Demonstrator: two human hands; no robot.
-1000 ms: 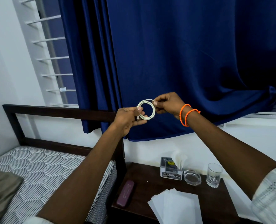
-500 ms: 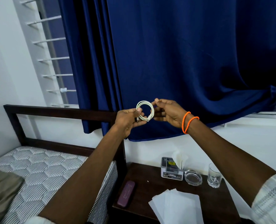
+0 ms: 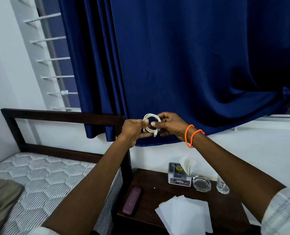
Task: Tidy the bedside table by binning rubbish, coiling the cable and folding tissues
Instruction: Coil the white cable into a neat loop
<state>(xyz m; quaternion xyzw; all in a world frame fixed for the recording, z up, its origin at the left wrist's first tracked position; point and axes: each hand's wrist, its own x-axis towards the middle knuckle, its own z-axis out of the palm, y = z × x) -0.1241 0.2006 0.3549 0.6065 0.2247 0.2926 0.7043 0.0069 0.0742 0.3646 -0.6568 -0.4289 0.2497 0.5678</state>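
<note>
Your L hand (image 3: 132,129) pinched the coiled white cable (image 3: 152,122) at its left side; your R hand (image 3: 170,124) gripped its right side w/ curled fingers. Cable was held up before the curtain (image 3: 183,65), above the counter (image 3: 157,195); tissues (image 3: 183,214) lay flat there.

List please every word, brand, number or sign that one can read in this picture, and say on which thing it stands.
Label strip on the front of the tissue box: there is print, but it is too small and blurred to read with certainty.
Top of the tissue box: dark printed panel, not readable.
Purple case on the bedside table: a faint mark, not readable.
White cable, tissues, ashtray, glass: no text visible.
</note>
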